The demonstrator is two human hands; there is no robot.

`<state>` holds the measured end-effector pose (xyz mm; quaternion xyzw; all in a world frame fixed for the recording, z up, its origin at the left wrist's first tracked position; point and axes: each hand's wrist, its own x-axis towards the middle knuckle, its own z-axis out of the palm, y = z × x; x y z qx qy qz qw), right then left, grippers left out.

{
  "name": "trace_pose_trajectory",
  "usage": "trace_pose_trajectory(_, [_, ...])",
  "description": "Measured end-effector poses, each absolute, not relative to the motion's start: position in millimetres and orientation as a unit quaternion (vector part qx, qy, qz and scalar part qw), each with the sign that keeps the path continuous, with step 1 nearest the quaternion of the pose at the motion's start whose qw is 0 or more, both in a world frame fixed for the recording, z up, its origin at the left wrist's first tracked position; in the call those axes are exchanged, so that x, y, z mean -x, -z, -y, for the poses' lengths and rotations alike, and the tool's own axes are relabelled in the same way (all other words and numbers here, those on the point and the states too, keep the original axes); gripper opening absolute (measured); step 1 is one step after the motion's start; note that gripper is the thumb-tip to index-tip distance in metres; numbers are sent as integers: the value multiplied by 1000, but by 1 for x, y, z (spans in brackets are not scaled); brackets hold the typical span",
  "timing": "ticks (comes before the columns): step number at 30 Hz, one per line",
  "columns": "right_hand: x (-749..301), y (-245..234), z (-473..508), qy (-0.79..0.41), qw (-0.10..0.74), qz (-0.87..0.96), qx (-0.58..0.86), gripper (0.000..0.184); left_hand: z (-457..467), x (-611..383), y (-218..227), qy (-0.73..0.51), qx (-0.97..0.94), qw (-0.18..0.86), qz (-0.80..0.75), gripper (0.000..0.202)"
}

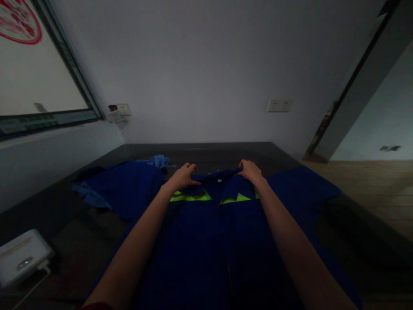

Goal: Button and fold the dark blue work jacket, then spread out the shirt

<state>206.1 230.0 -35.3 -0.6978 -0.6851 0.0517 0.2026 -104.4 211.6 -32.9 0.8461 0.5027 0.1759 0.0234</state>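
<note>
Pale wall behind, dark desk below. Blue shirt on the desk, front up, sleeves out to both sides. Right hand: fingers pinching one end of the collar. Left hand: thumb and fingers parted at the other end; cannot tell if gripping. My reading: spreading mostly done; collar not yet flat, left sleeve rumpled.

A white box with a cord sits on the dark counter. White sockets are on the wall. The window has a red round picture.
</note>
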Motion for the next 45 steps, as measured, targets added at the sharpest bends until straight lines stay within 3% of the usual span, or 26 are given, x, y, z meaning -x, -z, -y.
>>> trace_pose_trajectory(6, [-207,32,-225,-22,183,659,729,15,-209,101,25,-146,-808,9,-571,13])
trace_pose_trajectory(19, [-214,20,-233,-53,201,713,669,10,-205,101,18,-166,-770,-4,-616,30])
trace_pose_trajectory(25, [-212,26,-231,-76,187,685,701,31,-203,105,28,-88,-724,75,-680,46])
trace_pose_trajectory(32, [-214,28,-233,-151,186,703,670,36,-216,116,37,-145,-714,178,-661,34])
trace_pose_trajectory(38, [-211,22,-228,-376,306,683,546,46,-228,103,49,-259,-703,245,-615,49])
trace_pose_trajectory(42, [-205,32,-232,-366,385,660,532,38,-230,95,63,-318,-695,252,-593,52])
trace_pose_trajectory(45, [-200,45,-236,-359,377,652,551,31,-229,93,69,-338,-713,229,-570,50])
